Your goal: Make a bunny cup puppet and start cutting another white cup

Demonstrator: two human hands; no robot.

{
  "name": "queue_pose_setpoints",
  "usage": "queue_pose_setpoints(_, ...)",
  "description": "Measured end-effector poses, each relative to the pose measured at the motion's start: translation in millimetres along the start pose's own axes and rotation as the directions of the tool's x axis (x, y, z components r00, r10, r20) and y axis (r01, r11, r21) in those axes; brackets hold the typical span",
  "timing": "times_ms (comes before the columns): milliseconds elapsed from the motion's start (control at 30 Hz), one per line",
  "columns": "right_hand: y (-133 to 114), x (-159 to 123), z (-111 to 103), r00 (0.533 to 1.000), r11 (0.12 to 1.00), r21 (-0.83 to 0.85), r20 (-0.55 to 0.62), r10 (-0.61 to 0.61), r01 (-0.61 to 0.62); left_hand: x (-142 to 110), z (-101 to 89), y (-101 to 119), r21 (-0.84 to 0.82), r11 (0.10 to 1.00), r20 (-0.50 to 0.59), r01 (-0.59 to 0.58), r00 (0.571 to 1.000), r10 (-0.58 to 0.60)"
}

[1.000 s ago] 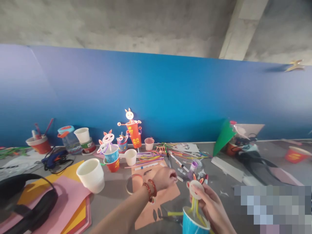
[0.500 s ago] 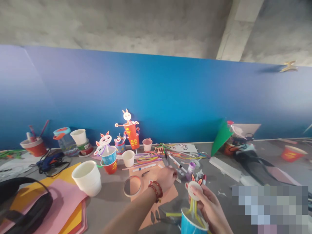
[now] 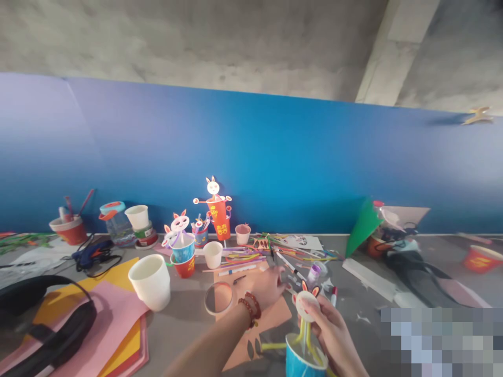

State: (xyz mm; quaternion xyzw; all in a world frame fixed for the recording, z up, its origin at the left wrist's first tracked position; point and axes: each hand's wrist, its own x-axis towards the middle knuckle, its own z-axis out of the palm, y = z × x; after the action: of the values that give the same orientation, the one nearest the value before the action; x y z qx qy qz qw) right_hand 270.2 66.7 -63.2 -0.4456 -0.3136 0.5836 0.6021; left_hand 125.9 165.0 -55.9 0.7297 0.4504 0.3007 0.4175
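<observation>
Right hand [image 3: 330,327] pinched rabbit cutout [image 3: 306,303] above blue cup [image 3: 302,362].
Likely flimsy, best gripped mid-disc; left hand [image 3: 264,289] curled beyond cup, grip unclear.

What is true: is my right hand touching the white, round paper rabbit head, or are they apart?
Touching. The head view shows the thumb of the right hand lying over the front of the rabbit head.

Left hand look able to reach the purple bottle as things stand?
Likely yes: the left hand is near the purple bottle, with only low scraps and a marker seemingly between.
</observation>
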Motion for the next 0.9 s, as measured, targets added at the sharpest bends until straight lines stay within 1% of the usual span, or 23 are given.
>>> queue_pose_setpoints(67,0,2,2,1.0,0.999,-0.041,-0.002,-0.029,0.029,-9,-8.0,2,-0.096,0.995,-0.021,0.023,0.999,-0.025)
queue_pose_setpoints(133,2,6,3,0.996,0.99,-0.108,-0.02,-0.091,0.089,-24,-17.1,5,-0.203,0.978,-0.014,0.048,0.999,-0.052)
queue_pose_setpoints(200,6,10,6,0.981,0.955,-0.235,-0.019,-0.192,0.182,-43,-25.3,8,-0.322,0.943,0.049,0.076,0.997,-0.064)
queue_pose_setpoints(267,11,12,13,0.961,0.894,-0.36,0.027,-0.276,0.267,-62,-31.1,11,-0.431,0.895,0.122,0.117,0.99,-0.07)
queue_pose_setpoints(300,13,13,18,0.953,0.868,-0.4,0.06,-0.297,0.295,-70,-32.8,13,-0.47,0.872,0.138,0.133,0.988,-0.076)
queue_pose_setpoints(333,15,12,24,0.947,0.848,-0.424,0.094,-0.307,0.317,-77,-33.8,13,-0.505,0.851,0.139,0.148,0.986,-0.09)
queue_pose_setpoints(400,18,10,38,0.933,0.819,-0.448,0.157,-0.323,0.359,-85,-34.5,13,-0.564,0.808,0.106,0.173,0.985,-0.137)
queue_pose_setpoints(467,19,11,49,0.908,0.771,-0.479,0.226,-0.353,0.419,-90,-35.5,9,-0.616,0.763,0.065,0.197,0.978,-0.199)
queue_pose_setpoints(533,16,18,55,0.882,0.717,-0.514,0.272,-0.384,0.471,-95,-38.6,4,-0.666,0.715,0.037,0.211,0.967,-0.251)
queue_pose_setpoints(633,10,42,52,0.861,0.622,-0.6,0.286,-0.422,0.504,-103,-47.1,-3,-0.742,0.643,-0.01,0.189,0.956,-0.293)
queue_pose_setpoints(767,5,80,40,0.859,0.489,-0.724,0.294,-0.419,0.486,-113,-56.6,-10,-0.819,0.554,-0.054,0.148,0.942,-0.331)
queue_pose_setpoints(833,6,92,36,0.861,0.434,-0.761,0.321,-0.395,0.482,-116,-58.6,-12,-0.84,0.525,-0.062,0.139,0.936,-0.347)
queue_pose_setpoints(900,9,97,35,0.864,0.391,-0.787,0.34,-0.372,0.478,-118,-59.8,-14,-0.853,0.505,-0.065,0.133,0.932,-0.356)
